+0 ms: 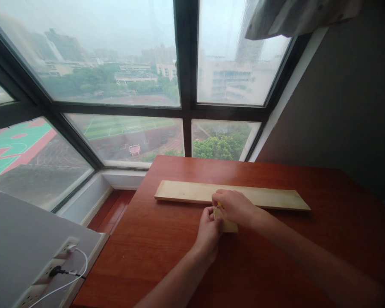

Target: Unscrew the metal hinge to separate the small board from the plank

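A long pale wooden board [186, 191] lies flat across the reddish-brown table [167, 244]. On its near side, my left hand [208, 233] grips a small piece of pale wood [230, 226] between thumb and fingers. My right hand [233, 206] is closed around a slim yellow object [220, 205], mostly covered by the fingers, so its kind does not show. The yellow object is held at the upper part of the small wood piece. Behind my right hand, the middle of the long board is partly hidden.
Large dark-framed windows [186, 111] rise beyond the table, and a grey wall [346, 107] stands on the right. At the lower left, a white cable [85, 256] and a black plug [55, 271] sit in wall sockets [48, 270] beside the table edge.
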